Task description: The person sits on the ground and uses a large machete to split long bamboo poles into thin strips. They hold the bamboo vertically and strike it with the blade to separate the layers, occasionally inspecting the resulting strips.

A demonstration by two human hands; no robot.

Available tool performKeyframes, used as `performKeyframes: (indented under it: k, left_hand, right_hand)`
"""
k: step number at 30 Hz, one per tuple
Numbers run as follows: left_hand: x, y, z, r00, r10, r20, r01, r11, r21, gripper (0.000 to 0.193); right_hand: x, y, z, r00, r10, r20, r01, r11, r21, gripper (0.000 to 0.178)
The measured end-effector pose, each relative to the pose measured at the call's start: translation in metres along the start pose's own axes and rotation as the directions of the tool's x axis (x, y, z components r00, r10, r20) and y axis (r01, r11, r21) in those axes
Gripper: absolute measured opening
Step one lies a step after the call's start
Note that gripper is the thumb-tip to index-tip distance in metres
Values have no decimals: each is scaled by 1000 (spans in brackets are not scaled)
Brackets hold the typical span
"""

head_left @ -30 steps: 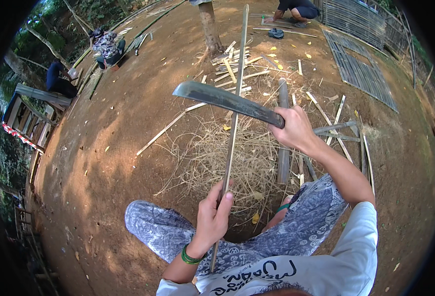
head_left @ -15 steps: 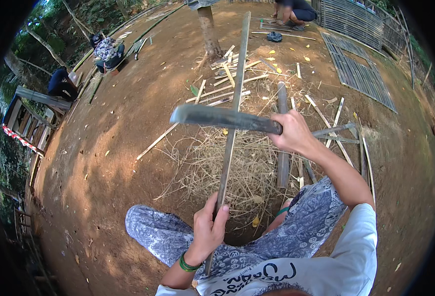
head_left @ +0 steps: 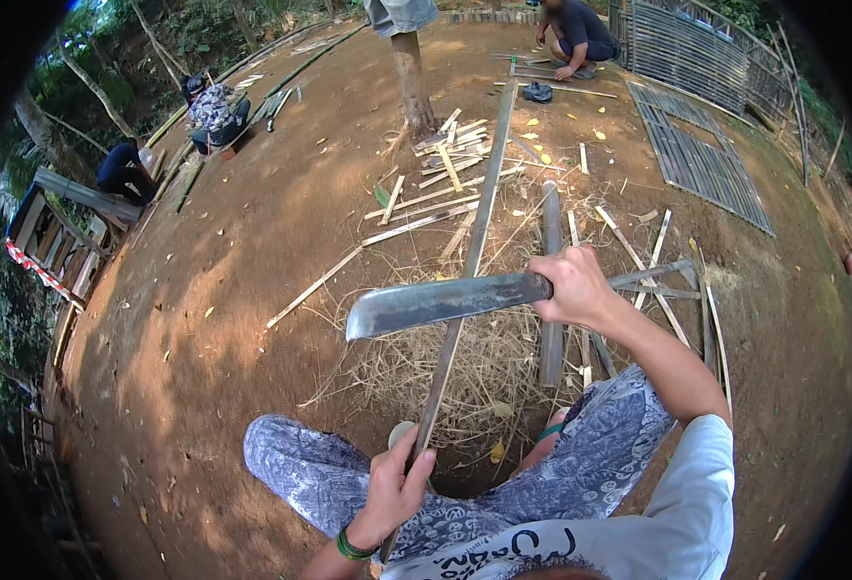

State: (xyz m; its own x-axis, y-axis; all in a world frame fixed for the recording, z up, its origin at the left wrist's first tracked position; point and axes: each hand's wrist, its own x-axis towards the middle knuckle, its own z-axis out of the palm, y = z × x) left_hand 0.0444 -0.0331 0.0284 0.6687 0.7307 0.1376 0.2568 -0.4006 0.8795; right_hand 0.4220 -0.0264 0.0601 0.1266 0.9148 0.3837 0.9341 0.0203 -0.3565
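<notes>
My left hand (head_left: pixel 393 489) is wrapped round the near part of a long bamboo strip (head_left: pixel 485 208), which slants up and away from my lap. In my right hand (head_left: pixel 577 287) is the handle of a machete (head_left: pixel 445 304). Its broad dark blade points left and lies across the strip, well beyond my left hand; whether it cuts in or only touches I cannot tell. Below the blade, a heap of pale shavings (head_left: pixel 474 372) covers the ground between my legs. Just right of the heap lies a thick bamboo length (head_left: pixel 551 290).
Cut bamboo pieces (head_left: pixel 445 164) lie scattered near a tree trunk (head_left: pixel 410 82). Crossed slats (head_left: pixel 653 280) rest at my right. Farther off are a slatted bamboo panel (head_left: pixel 701 145), a crouching person (head_left: pixel 585 39) at the back and two people seated at the far left.
The machete has come lower and nearer to me along the bamboo strip. My left hand and the strip have shifted slightly toward me, and my view has tilted up a little.
</notes>
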Motion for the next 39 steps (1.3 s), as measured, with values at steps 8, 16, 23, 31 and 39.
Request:
performKeyframes:
  k: [8, 16, 23, 31, 39]
  left_hand:
    - [-16, -2, -12, 998, -27, 51, 25, 999, 46, 40]
    - [-29, -9, -11, 996, -81, 45, 82, 996, -22, 38]
    - [-43, -13, -10, 994, -105, 9, 105, 993, -54, 32]
    - [-56, -10, -22, 986, -158, 44, 156, 987, 45, 30]
    - [-93, -30, -31, 999, -47, 24, 43, 986, 160, 37]
  right_hand:
    - [1, 0, -10, 998, -12, -55, 12, 1000, -16, 13]
    - [-7, 2, 6, 996, -77, -53, 74, 995, -67, 8]
    - [2, 15, -2, 996, 66, -66, -66, 998, -3, 12]
    - [11, 37, -17, 969, 228, -93, -228, 974, 3, 15]
    - [9, 154, -18, 600, 772, -209, -687, 631, 361, 22]
